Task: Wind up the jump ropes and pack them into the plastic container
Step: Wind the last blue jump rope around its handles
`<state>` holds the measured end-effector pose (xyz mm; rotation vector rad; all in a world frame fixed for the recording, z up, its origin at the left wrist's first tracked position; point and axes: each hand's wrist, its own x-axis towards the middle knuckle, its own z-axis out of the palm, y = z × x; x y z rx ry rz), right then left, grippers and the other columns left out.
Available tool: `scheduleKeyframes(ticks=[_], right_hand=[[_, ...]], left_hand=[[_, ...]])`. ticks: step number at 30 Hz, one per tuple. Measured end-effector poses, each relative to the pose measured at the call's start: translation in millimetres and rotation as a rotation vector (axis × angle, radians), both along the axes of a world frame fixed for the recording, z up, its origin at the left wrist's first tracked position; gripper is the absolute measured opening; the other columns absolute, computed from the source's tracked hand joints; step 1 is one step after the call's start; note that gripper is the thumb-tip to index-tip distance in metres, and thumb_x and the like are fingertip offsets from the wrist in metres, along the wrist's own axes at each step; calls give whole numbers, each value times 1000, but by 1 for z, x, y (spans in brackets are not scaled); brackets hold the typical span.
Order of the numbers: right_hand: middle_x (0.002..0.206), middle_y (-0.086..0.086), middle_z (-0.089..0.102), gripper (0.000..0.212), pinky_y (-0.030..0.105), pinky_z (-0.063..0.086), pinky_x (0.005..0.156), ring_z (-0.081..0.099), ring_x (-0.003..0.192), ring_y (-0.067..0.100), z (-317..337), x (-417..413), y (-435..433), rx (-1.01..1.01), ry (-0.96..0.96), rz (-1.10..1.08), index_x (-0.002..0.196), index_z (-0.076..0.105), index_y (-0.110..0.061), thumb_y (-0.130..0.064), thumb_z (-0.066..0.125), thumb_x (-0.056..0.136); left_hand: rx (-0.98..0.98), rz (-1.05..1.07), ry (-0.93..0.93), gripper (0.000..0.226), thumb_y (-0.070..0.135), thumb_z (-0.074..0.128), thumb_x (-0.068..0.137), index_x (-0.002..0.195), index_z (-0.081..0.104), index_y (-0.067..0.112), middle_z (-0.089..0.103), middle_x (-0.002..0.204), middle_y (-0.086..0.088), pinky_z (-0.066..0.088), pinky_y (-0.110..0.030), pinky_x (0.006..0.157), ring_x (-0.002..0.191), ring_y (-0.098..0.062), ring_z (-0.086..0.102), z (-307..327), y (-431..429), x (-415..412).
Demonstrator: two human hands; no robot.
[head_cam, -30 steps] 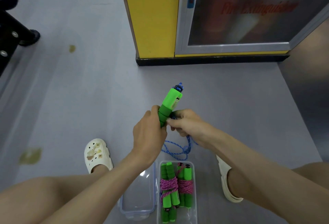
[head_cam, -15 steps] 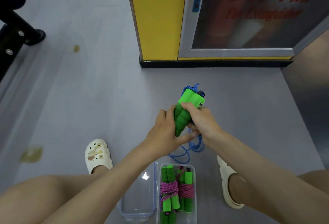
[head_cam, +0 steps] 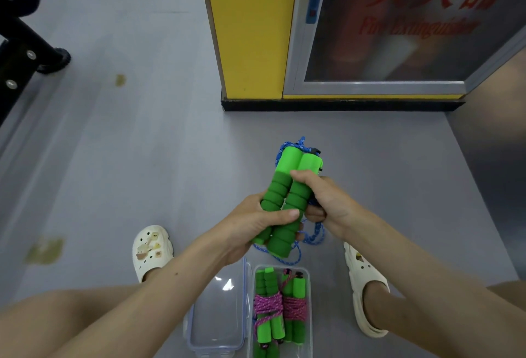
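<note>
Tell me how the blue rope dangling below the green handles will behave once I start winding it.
The blue rope is probably floppy: it sags in loose loops below the green handles. Its braided surface should grip the ribbed foam rather than slip. The hanging loops may well tangle.

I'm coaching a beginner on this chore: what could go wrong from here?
The blue braided rope hangs in loose loops under the two green foam handles that the left hand grips; it may tangle while winding. The clear plastic container already holds two pink-wound jump ropes, so a bulky third bundle might not fit.
</note>
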<state>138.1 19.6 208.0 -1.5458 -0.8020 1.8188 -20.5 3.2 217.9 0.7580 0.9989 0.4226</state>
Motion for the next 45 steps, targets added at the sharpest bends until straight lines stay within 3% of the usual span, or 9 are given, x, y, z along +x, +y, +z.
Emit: scheduleKeyframes(ticks=[7,12,16,21,29,34,39,43,45], right_hand=[[53,-1,45,42,18,22,40,25,41,7,2,14,5,49,-36,139,77,60,-9,-50,65,73],[63,1,48,12,14,25,42,28,43,4,0,26,6,22,34,298,90,64,-9,-20,61,87],[59,3,56,19,16,29,41,30,39,4,-1,28,6,-5,-8,256,102,63,0,-7,46,98],[56,7,59,30,20,35,45,38,39,8,-1,18,0,-10,-128,242,99,64,0,-17,40,102],[52,1,54,22,17,27,41,32,38,6,-2,4,-4,55,-308,375,87,65,-7,-22,52,97],[51,5,57,33,18,26,37,31,32,6,-5,3,-5,3,-322,325,89,65,-4,-24,41,102],[56,11,65,33,17,33,36,47,34,9,-3,-3,-6,-91,-209,260,84,63,3,-22,48,99],[72,16,68,29,18,35,40,47,40,9,-2,-3,0,-98,-43,180,97,60,5,-14,40,102],[74,17,68,27,17,34,40,43,41,9,-1,-3,1,-81,17,152,99,59,5,-9,37,102]], left_hand=[[62,98,88,25,7,69,83,108,63,4,71,87,-16,59,-35,70,74,-30,70,-4,6,-4],[72,114,94,22,4,70,82,103,64,5,71,85,-14,59,-36,70,75,-26,70,-6,7,-10],[90,119,162,21,5,70,82,103,64,5,72,82,-13,58,-34,67,70,-27,70,-6,9,-15],[319,98,483,16,12,76,79,90,63,13,70,74,-8,55,-32,61,64,-21,67,-15,10,-14],[408,129,580,20,25,78,76,85,62,17,70,76,-8,58,-38,69,70,-24,69,-19,6,-5],[770,-105,1106,30,42,65,85,88,46,20,56,72,5,38,-32,57,67,-22,53,-18,0,0],[1015,-237,1360,20,37,54,93,99,43,21,58,85,1,29,-30,57,72,-25,57,-20,-2,7],[1191,-210,1423,40,10,85,53,80,56,13,42,55,0,2,-18,45,38,-19,32,-22,0,8],[1248,-194,1482,52,2,84,41,88,65,11,48,53,-3,6,-16,44,36,-20,41,-27,0,9]])
